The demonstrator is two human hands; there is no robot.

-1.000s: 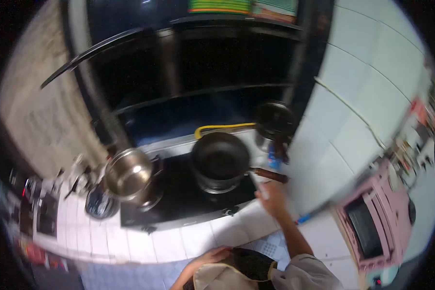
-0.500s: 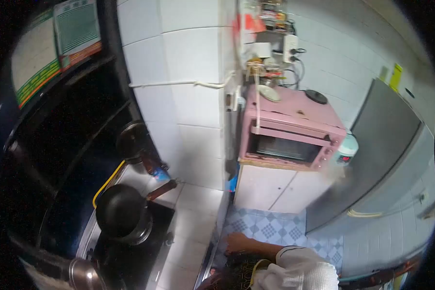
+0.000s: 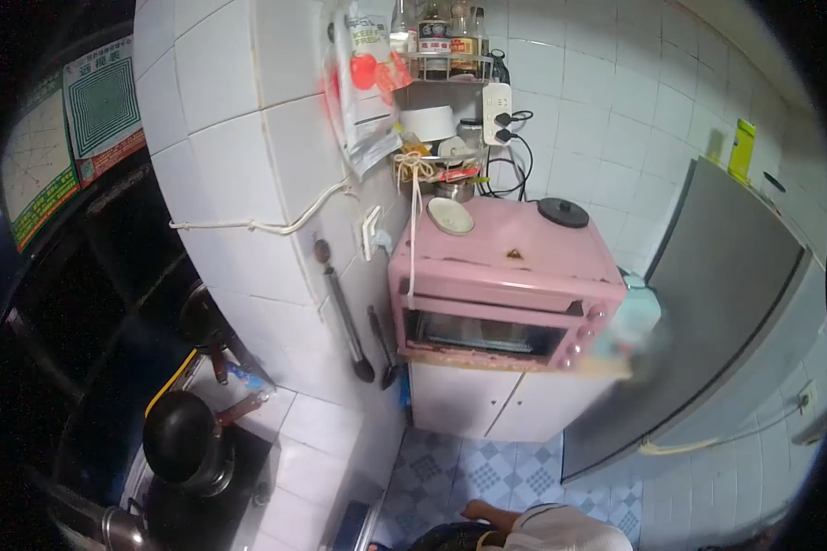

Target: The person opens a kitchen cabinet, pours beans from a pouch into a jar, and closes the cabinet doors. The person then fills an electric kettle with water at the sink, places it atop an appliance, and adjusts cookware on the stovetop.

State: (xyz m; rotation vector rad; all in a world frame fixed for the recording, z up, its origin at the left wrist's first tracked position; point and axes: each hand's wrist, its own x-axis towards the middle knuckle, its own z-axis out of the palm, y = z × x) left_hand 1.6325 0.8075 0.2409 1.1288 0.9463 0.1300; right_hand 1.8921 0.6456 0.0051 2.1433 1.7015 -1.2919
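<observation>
My right hand (image 3: 478, 509) is low in the view, in front of my body and above the patterned floor. A short white sleeve (image 3: 570, 530) covers the upper arm. The hand's fingers are not clear enough to show whether they are apart or closed, and nothing can be made out in them. My left hand is out of view. The pink toaster oven (image 3: 515, 241), with its door closed, stands ahead on a white cabinet (image 3: 459, 399). A white lid or dish (image 3: 451, 217) and a black round lid (image 3: 563, 212) lie on the oven.
At left, a dark pan (image 3: 179, 436) sits on the black stove (image 3: 202, 514), with a metal pot (image 3: 122, 530) nearer me. A tiled pillar (image 3: 230, 156) carries a hanging ladle (image 3: 346, 317). Bottles (image 3: 435, 41) fill the wall shelf. A grey refrigerator (image 3: 717, 275) stands at right.
My view has swung up and to the right, bringing the oven and shelf nearer the middle. My right hand and sleeve now appear lower in the view.
</observation>
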